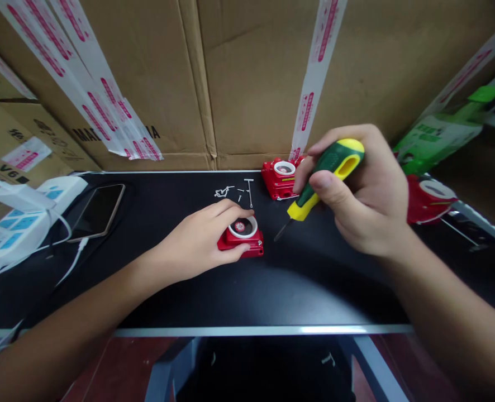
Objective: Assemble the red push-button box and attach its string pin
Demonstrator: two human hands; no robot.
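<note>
A small red device (253,245) with a white ring around a dark round window rests on the black table. My left hand (208,237) grips it, fingers along its far side and thumb on the near side. My right hand (356,190) is closed around a screwdriver (329,170) with a green and yellow handle. Its thin shaft points down and left, the tip a little to the right of the red device. Beyond the left hand lie a small metal T-shaped piece (250,192), several small screws (239,196) and a tangled white bit (221,193).
A second red device (277,188) stands at the back, and a third (429,201) at the right. On the left are a phone (99,209) and a white power strip (33,223) with cables. Taped cardboard boxes (247,84) wall the back; a green bottle (440,134) is at the right.
</note>
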